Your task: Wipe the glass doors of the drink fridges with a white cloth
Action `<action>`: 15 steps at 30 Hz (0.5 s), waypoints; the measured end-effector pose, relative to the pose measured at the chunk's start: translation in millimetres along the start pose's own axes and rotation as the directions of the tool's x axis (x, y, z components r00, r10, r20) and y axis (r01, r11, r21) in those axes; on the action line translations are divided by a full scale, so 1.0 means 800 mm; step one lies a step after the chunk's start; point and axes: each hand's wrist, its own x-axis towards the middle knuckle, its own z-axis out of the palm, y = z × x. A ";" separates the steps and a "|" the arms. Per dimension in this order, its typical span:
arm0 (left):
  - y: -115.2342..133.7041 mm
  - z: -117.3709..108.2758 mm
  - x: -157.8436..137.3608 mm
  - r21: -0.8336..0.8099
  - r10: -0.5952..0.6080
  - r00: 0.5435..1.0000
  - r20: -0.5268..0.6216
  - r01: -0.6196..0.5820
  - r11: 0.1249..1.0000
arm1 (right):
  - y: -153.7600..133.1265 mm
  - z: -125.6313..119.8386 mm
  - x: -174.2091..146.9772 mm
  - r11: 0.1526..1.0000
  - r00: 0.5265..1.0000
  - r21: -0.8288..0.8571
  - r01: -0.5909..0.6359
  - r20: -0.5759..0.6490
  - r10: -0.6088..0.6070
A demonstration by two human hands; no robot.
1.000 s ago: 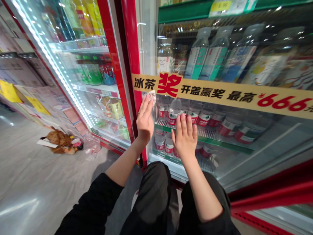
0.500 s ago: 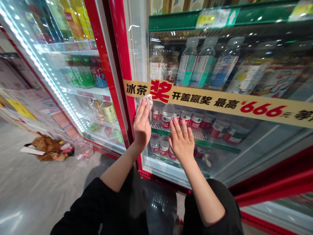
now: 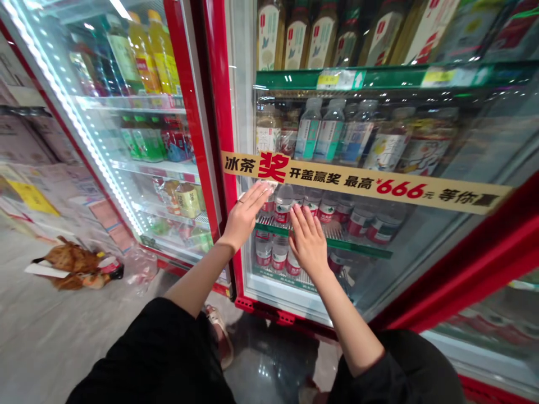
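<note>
A yellow promotional strip with black and red lettering runs across the glass door of a drinks fridge. Just under its large red character, my left hand presses a small crumpled whitish wipe on the glass with its fingertips; the fingers mostly cover it, and whether it is paper or cloth is unclear. My right hand lies flat on the glass below the strip, fingers extended, holding nothing. Behind the door, red-labelled water bottles stand on a green-edged shelf near both hands.
A second lit fridge with a red frame stands at the left. On the grey floor lie a brown furry-looking item and a clear plastic bag. Stacked boxes line the far left; another red frame rises at right.
My left hand has slid slightly right along the strip's lower edge, with the wipe under its fingers. My right hand stays flat on the glass. The view has shifted, showing more of the upper shelf.
</note>
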 end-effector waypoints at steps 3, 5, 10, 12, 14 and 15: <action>0.023 0.017 0.011 0.050 -0.060 0.998 -0.019 0.061 0.997 | 0.010 -0.014 0.006 0.999 0.999 -0.024 0.030 -0.031 -0.031; 0.035 0.029 0.011 0.109 -0.017 1.000 0.011 0.016 0.994 | 0.024 -0.023 0.008 0.998 0.999 -0.044 0.042 -0.021 -0.043; 0.019 0.017 -0.009 0.147 0.162 0.978 0.132 -0.181 0.972 | 0.064 -0.030 -0.003 0.993 0.994 -0.053 0.105 0.038 -0.103; 0.002 0.001 -0.013 0.113 0.189 0.970 0.153 -0.207 0.972 | 0.072 -0.027 -0.010 0.990 0.991 -0.053 0.130 0.038 -0.128; -0.006 -0.008 -0.011 0.077 0.101 0.989 0.109 -0.109 0.991 | 0.073 -0.023 -0.013 0.991 0.992 -0.051 0.123 0.037 -0.122; -0.006 -0.008 -0.008 0.056 0.037 0.997 0.070 -0.041 0.998 | 0.073 -0.022 -0.014 0.992 0.993 -0.046 0.115 0.042 -0.113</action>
